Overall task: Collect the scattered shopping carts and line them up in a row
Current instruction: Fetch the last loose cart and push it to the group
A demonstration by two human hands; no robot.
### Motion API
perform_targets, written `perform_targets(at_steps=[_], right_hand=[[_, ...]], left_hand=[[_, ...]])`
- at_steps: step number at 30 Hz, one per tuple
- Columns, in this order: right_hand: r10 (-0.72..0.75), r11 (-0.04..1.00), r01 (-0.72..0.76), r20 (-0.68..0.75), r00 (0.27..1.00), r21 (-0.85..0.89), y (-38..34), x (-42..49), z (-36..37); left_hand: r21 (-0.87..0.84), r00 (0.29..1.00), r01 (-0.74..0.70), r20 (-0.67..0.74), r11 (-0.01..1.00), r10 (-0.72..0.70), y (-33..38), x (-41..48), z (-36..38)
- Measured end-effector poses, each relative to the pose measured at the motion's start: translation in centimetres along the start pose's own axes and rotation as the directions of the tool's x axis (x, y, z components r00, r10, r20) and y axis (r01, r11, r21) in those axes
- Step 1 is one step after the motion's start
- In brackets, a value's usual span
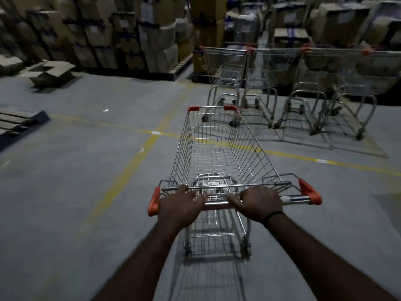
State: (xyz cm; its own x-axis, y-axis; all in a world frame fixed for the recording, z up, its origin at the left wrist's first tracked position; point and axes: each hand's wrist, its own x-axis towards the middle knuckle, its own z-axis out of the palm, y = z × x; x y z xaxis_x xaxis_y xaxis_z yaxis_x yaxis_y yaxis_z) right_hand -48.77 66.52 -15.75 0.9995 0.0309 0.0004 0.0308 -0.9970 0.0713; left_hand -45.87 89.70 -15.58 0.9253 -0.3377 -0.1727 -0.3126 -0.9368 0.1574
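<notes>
I see L hand (pixel 180 205) + R hand (pixel 259 203) both curled round handle bar (pixel 217 205) of cart (pixel 217 153), mid floor (pixel 86 181); parked carts (pixel 280 68) in row at far-right edge, by boxes (pixel 121 33).

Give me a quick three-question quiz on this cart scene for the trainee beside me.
1. True or false: the basket of the pushed cart holds boxes.
2. What do the left hand and right hand grip? A) the handle bar B) the basket rim C) a cardboard box
3. Fill in: the parked carts stand ahead and to the ____ of the pushed cart.
Key: 1 false, it is empty. 2 A. 3 right.
</notes>
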Motion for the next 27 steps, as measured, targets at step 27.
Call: perform_targets(at_steps=[27], right_hand=[[-0.009, 1.000, 0.010, 0.016, 1.000, -0.015, -3.2, 43.9, 0.8]], left_hand=[[-0.033, 0.986, 0.113, -0.120, 0.993, -0.117, -18.0, 37.8, -7.2]])
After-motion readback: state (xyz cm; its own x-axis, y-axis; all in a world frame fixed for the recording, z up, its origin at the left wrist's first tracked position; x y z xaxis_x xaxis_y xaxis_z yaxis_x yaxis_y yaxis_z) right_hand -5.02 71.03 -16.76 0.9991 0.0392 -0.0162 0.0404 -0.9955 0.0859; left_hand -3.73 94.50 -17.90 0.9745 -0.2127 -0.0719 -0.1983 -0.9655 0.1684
